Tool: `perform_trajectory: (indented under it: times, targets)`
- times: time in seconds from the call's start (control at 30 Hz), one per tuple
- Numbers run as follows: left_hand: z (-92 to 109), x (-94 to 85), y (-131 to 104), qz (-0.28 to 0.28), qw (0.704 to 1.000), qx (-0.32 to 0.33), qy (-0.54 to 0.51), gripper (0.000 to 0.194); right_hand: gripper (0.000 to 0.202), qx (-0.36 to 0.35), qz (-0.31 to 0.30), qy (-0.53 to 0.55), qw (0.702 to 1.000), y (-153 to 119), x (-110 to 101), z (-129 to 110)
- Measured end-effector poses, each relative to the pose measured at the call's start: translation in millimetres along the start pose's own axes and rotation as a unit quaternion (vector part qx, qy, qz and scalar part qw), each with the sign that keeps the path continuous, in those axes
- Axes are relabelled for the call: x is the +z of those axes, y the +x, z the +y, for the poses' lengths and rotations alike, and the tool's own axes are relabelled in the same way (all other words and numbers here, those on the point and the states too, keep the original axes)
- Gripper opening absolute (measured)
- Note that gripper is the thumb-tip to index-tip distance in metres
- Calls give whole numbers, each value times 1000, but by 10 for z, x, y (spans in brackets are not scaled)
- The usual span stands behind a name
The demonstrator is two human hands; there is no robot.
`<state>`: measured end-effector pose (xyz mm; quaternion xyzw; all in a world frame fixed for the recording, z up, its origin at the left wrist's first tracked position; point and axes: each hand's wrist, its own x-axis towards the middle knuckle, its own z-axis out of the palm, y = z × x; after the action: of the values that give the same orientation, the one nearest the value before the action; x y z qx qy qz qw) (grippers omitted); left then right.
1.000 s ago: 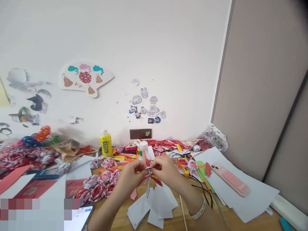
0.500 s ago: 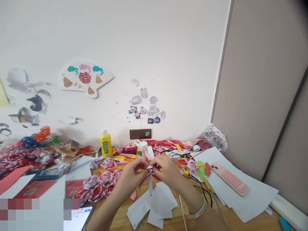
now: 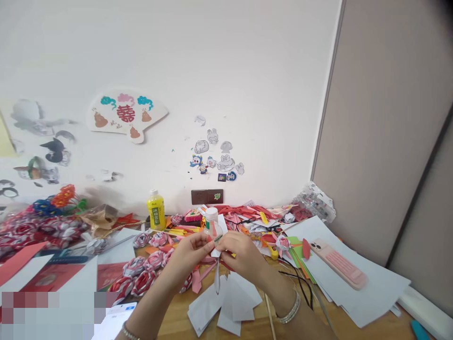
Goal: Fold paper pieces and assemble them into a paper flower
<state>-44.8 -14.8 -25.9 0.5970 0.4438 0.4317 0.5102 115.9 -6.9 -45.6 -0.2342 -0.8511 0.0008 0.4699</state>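
In the head view my left hand [image 3: 191, 257] and my right hand [image 3: 240, 255] meet above the table, fingertips pinched together. Between them is a small folded paper piece [image 3: 216, 252], white with pink parts, largely covered by the fingers. A narrow white paper tail [image 3: 217, 279] dangles under it, and pink strips show at the left. Directly below lie several loose white paper sheets [image 3: 239, 302]. Left of my left forearm sit red-and-white paper roses [image 3: 143, 282].
Behind the hands stand a white-capped bottle [image 3: 211, 215] and a yellow drink bottle [image 3: 155, 211] amid coloured paper strips [image 3: 244, 215]. A pink phone [image 3: 339, 263] rests on large white sheets [image 3: 368, 302] at right. Another phone [image 3: 118, 316] lies at lower left, and a thin stick [image 3: 269, 316] at front.
My fingers have shifted their pinch on the folded paper, my left hand turning slightly. The white tail hangs a little further left, and the pink strips sit lower.
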Motion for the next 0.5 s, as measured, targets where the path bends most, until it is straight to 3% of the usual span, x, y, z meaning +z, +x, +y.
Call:
perform_trajectory:
  times: [0.2,0.4,0.5]
  targets:
    - [16,11,0,36,999,2,5,26,14,-81,-50,-19,995,1,-54,26]
    - [70,33,-27,30,999,2,24,25,31,-7,-50,7,999,13,-95,-67]
    - [65,38,-26,32,999,5,26,24,27,-17,-51,9,998,7,-81,-69]
